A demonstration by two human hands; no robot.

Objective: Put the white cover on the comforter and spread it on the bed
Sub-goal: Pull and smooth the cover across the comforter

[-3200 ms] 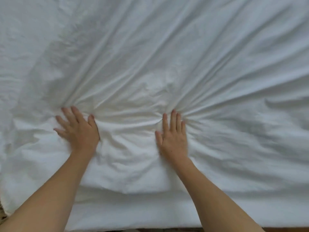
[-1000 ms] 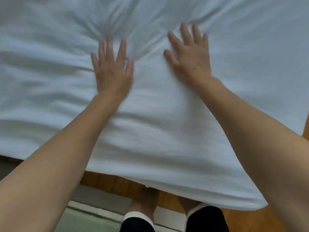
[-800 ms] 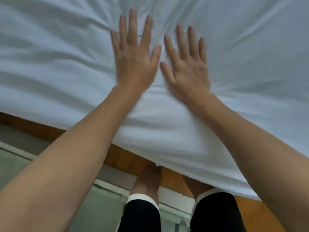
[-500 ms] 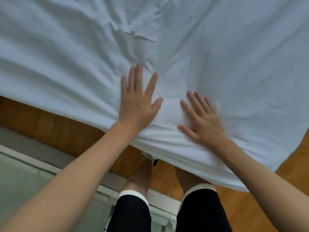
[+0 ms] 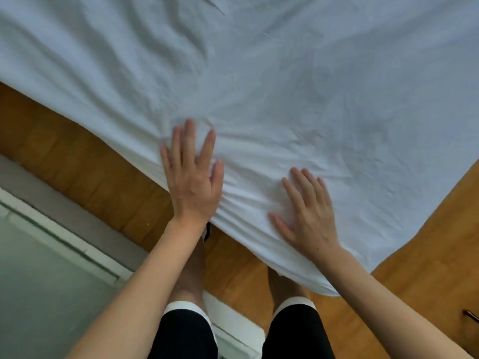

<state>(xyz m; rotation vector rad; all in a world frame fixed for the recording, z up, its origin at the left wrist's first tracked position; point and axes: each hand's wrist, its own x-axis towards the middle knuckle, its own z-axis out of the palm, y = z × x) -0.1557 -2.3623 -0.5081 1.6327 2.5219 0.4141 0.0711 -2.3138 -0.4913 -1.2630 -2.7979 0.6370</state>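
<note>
**Both palms flat on white covered comforter near its corner**

No brand, label or writing readable anywhere.

Far left, bottom: pale grey-green smooth panel [image 5: 39, 294] with a white frame strip [image 5: 64, 237] running diagonally; what it belongs to is unclear, cut off by the frame edge. Next to it a grey band, then the wooden floor [image 5: 85, 164], orange-brown planks, slightly glossy.

Left hand [image 5: 193, 177]: palm down on the white cover [image 5: 285, 86], right at the fabric's near edge, heel of the hand overhanging the edge. Fingers [image 5: 189, 141] straight and spread apart, tips a bit motion-blurred. Nothing gripped. Small gathered creases in the cloth fan out between the two hands.

The white cover is soft matte cotton-like fabric, wrinkled with long shallow folds, padded look at the edge so the comforter seems to be inside, though the filling itself is hidden. It fills the whole upper part of the view, cut off at top, left and right, and its rounded corner [image 5: 324, 288] hangs over the floor by the person's legs. Bed underneath not visible.

Right hand [image 5: 305, 216]: palm down on the cover just inside that corner, fingers [image 5: 308, 185] straight, loosely apart, thumb out to the side. Pressing, not pinching.

Bottom centre: two bare shins and black shorts [image 5: 186, 332] with white hem, partly hidden by the forearms. A dark shoe or slipper tip [image 5: 207, 231] peeks from under the cover edge, hard to identify.

Far right bottom: small dark rod-like object [image 5: 471, 316] on the floor, cut off, unidentifiable.
</note>
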